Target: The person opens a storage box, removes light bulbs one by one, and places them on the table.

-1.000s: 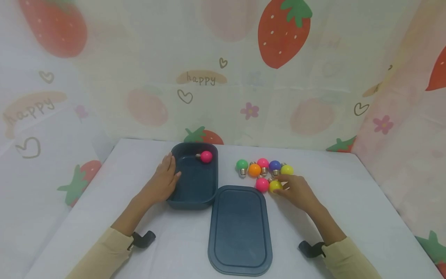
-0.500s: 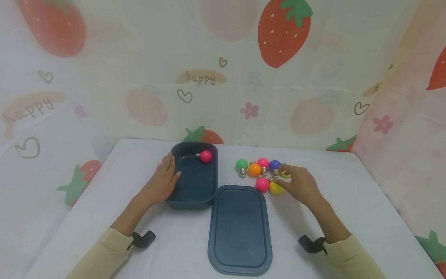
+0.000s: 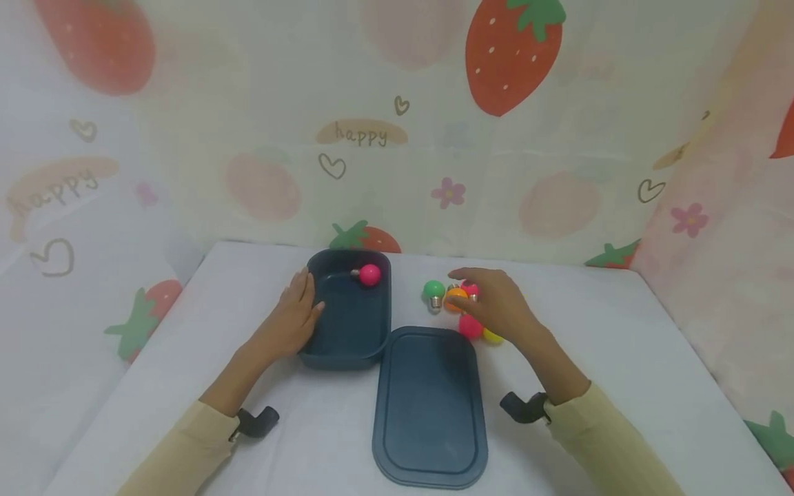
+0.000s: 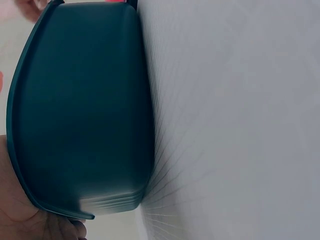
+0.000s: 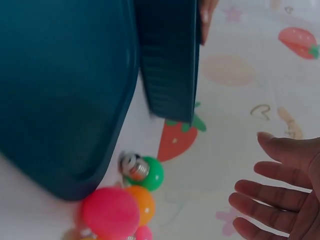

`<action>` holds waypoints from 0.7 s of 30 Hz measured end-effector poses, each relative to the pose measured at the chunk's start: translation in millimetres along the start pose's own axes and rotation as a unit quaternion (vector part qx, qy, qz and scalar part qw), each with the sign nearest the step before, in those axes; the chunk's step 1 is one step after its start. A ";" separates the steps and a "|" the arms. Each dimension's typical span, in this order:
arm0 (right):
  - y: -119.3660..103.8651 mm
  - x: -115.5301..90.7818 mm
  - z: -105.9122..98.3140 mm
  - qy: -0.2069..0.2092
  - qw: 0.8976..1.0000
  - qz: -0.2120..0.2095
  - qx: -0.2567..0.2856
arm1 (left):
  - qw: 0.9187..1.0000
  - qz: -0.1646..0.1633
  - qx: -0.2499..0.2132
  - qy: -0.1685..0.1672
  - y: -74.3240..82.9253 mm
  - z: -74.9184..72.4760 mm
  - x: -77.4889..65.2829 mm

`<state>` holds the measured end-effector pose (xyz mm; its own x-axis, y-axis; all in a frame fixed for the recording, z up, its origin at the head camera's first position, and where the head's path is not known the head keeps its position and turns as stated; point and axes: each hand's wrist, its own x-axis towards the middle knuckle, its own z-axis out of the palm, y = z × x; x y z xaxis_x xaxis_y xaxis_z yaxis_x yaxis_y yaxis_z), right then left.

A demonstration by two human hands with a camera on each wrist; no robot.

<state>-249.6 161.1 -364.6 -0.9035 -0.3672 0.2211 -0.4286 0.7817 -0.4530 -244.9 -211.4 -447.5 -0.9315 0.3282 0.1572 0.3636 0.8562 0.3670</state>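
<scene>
My left hand [image 3: 293,311] holds the left wall of a dark blue-green box [image 3: 344,359], its thumb reaching over the rim. One pink light bulb [image 3: 370,275] lies inside the box at the far right. Over the bulb group is my right hand [image 3: 494,301], fingers spread and nothing between them in the right wrist view. Beneath and beside it lie a green bulb [image 3: 434,289], an orange bulb [image 3: 455,301], a pink bulb [image 3: 470,326] and a yellow bulb [image 3: 493,336]. The right hand hides other bulbs of the group in the head view.
A matching lid [image 3: 431,410] lies flat on the white table [image 3: 298,434], close against the box's near right corner. Behind the table hangs a strawberry-patterned cloth [image 3: 273,124], and similar cloth stands at both sides.
My right hand has left the yellow bulbs and moved left and away from me, over the bulb group, its fingers spreading. My left hand stays on the box.
</scene>
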 end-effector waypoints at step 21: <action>-62.3 87.9 65.7 -0.089 0.987 -0.131 -0.017 | 1.000 -0.001 0.003 0.001 -6.0 1.0 1.1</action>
<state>-302.8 47.0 -373.8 -0.7498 -0.6395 0.1700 -0.6500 0.6636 -0.3705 -248.1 -215.8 -450.4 -0.9319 0.3267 0.1579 0.3624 0.8591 0.3614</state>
